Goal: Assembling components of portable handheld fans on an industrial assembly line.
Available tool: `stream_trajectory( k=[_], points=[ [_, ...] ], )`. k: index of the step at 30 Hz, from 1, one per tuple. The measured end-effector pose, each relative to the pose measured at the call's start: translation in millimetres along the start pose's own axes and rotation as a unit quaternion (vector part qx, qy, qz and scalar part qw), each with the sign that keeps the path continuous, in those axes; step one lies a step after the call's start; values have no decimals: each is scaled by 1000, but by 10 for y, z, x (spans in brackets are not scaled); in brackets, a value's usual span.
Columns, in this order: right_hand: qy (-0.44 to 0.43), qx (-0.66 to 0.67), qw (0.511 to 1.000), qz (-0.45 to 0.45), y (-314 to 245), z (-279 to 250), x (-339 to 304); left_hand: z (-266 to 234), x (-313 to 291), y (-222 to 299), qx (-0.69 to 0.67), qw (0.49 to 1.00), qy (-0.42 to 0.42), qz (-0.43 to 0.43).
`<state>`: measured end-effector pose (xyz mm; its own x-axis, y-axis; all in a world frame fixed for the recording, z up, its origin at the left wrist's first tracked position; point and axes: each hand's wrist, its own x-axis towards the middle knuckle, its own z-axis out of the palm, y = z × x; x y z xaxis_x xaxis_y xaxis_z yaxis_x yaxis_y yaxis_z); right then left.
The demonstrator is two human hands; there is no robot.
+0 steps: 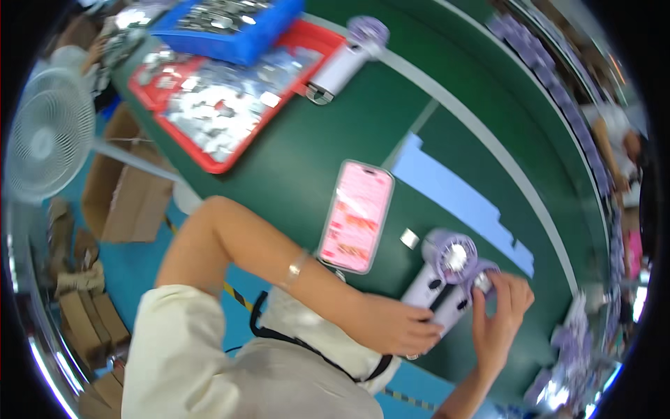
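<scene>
Two small lavender handheld fans lie side by side on the green table in front of me. My left hand grips their handles from below. At the round head of the nearer fan, my right hand pinches a small shiny part with its fingertips. A small silver square piece lies on the table just left of the fan heads. A bracelet sits on my left wrist.
A phone with a pink screen lies left of the fans. Farther off are a red tray of silver parts, a blue bin, another lavender fan, a pale blue sheet. White floor fan, cardboard boxes left. More fans line the right edge.
</scene>
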<state>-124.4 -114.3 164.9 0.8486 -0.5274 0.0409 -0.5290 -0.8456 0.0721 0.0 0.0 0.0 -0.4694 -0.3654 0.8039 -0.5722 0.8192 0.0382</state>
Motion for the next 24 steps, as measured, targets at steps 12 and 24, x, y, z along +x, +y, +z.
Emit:
stream_trajectory(
  k=[12, 24],
  points=[
    [127, 101, 986, -21, -425, 983, 229, -556, -790, -211, -36, 989, -142, 19],
    [165, 90, 982, -24, -433, 1063, 195, -557, -802, -260, -100, 985, -137, 12]
  ],
)
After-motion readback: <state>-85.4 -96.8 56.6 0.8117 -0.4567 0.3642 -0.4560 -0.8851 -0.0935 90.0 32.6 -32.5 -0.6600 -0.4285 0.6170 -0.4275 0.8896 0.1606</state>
